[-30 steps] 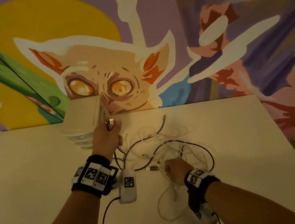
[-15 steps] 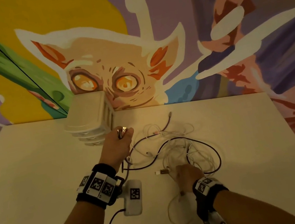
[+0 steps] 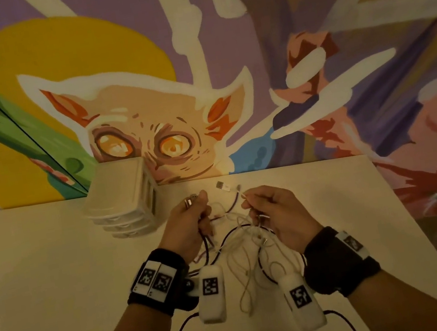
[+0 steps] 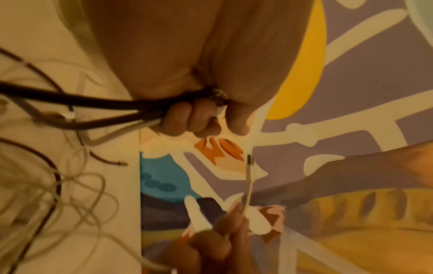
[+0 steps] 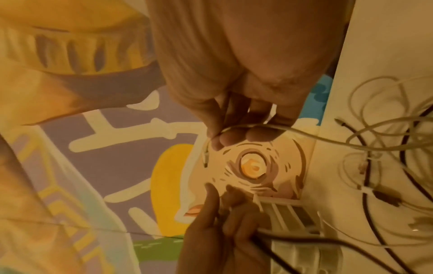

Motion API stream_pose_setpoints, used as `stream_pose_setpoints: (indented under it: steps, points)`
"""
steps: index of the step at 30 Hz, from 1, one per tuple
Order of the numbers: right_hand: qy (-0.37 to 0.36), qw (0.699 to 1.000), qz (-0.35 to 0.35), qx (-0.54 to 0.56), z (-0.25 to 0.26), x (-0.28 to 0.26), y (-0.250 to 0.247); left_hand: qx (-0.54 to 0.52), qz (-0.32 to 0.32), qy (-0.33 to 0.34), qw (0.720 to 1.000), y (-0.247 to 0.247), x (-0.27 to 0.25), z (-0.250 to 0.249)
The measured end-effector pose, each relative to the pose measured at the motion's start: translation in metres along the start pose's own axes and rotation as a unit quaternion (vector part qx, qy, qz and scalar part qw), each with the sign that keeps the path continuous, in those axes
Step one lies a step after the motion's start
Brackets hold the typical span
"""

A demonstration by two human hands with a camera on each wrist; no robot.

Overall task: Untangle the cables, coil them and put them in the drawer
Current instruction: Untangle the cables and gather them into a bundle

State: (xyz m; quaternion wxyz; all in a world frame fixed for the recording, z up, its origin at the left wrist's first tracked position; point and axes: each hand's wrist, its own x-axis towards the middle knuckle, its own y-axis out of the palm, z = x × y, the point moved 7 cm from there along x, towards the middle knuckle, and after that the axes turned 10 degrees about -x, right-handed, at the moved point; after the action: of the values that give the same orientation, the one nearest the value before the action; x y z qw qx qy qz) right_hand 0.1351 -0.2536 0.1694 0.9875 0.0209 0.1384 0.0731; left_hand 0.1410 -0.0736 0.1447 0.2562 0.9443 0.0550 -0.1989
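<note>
Tabletop (image 3: 42, 284) pale, backed by painted mural wall (image 3: 302, 19). Drawer unit (image 3: 122, 195), small and white, sits at far edge, left of your hands. Tangle of cables (image 3: 244, 251), dark and white, lies mid-tabletop between your wrists, partly lifted. Your left hand (image 3: 190, 225) is clenched round several dark cables (image 4: 77, 100), metal plug end at thumb. Your right hand (image 3: 278, 213) pinches white cable (image 5: 293, 131) near its end; plug type hard to tell, view blurred
</note>
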Motion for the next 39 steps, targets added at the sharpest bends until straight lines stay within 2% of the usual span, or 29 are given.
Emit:
stream_pose_setpoints:
  steps: [5, 7, 9, 11, 13, 15, 17, 20, 22, 24, 26, 28, 29, 31, 32, 33, 34, 36, 39]
  points:
    - [-0.088, 0.984, -0.034, -0.153, 0.015, -0.005, 0.018, -0.006, 0.038, 0.038, 0.999, 0.038, -0.004, 0.0]
    - [-0.105, 0.973, -0.01, -0.207, 0.015, -0.006, 0.022, 0.005, 0.012, 0.08, 0.997, 0.043, -0.005, -0.013]
    - [-0.107, 0.953, 0.037, -0.28, 0.007, -0.007, 0.02, -0.035, -0.011, 0.114, 0.993, 0.038, -0.004, -0.034]
    - [-0.103, 0.916, 0.073, -0.381, -0.008, -0.004, 0.007, -0.144, 0.0, 0.111, 0.983, 0.023, 0.001, -0.058]
    - [-0.075, 0.865, 0.111, -0.483, -0.025, -0.002, -0.014, -0.213, 0.003, 0.129, 0.969, 0.004, 0.005, -0.089]
    - [-0.029, 0.831, 0.138, -0.538, -0.039, 0.0, -0.036, -0.207, -0.057, 0.167, 0.962, -0.019, 0.006, -0.121]
    - [0.007, 0.799, 0.137, -0.586, -0.048, 0.004, -0.057, -0.173, -0.12, 0.203, 0.956, -0.038, 0.0, -0.151]
    - [0.067, 0.759, 0.134, -0.634, -0.058, 0.01, -0.078, -0.181, -0.18, 0.256, 0.932, -0.06, -0.014, -0.184]
    - [0.065, 0.766, 0.11, -0.63, -0.048, 0.011, -0.082, -0.181, -0.193, 0.273, 0.925, -0.067, -0.022, -0.2]
    - [-0.009, 0.819, 0.052, -0.572, -0.016, 0.008, -0.074, -0.134, -0.183, 0.284, 0.932, -0.062, -0.028, -0.212]
    - [-0.104, 0.872, 0.006, -0.479, 0.029, 0.0, -0.056, -0.018, -0.141, 0.29, 0.947, -0.037, -0.032, -0.211]
    - [-0.163, 0.89, 0.028, -0.425, 0.068, -0.01, -0.028, 0.158, -0.049, 0.267, 0.949, 0.007, -0.035, -0.187]
    - [-0.182, 0.89, 0.046, -0.415, 0.083, -0.013, -0.015, 0.248, 0.011, 0.242, 0.938, 0.032, -0.037, -0.167]
    - [-0.212, 0.888, 0.06, -0.403, 0.108, -0.016, 0.004, 0.41, 0.125, 0.204, 0.88, 0.073, -0.043, -0.121]
    - [-0.226, 0.888, 0.05, -0.397, 0.118, -0.018, 0.009, 0.467, 0.159, 0.2, 0.847, 0.087, -0.047, -0.103]
    - [-0.236, 0.888, 0.032, -0.392, 0.125, -0.018, 0.01, 0.49, 0.176, 0.199, 0.83, 0.097, -0.052, -0.092]
    - [-0.241, 0.888, 0.012, -0.39, 0.13, -0.019, 0.009, 0.493, 0.177, 0.198, 0.828, 0.099, -0.051, -0.088]
    - [-0.236, 0.89, -0.004, -0.389, 0.128, -0.019, 0.003, 0.448, 0.15, 0.19, 0.861, 0.095, -0.05, -0.097]
    - [-0.201, 0.879, 0.038, -0.431, 0.099, -0.013, -0.01, 0.241, 0.042, 0.253, 0.936, 0.065, -0.043, -0.149]
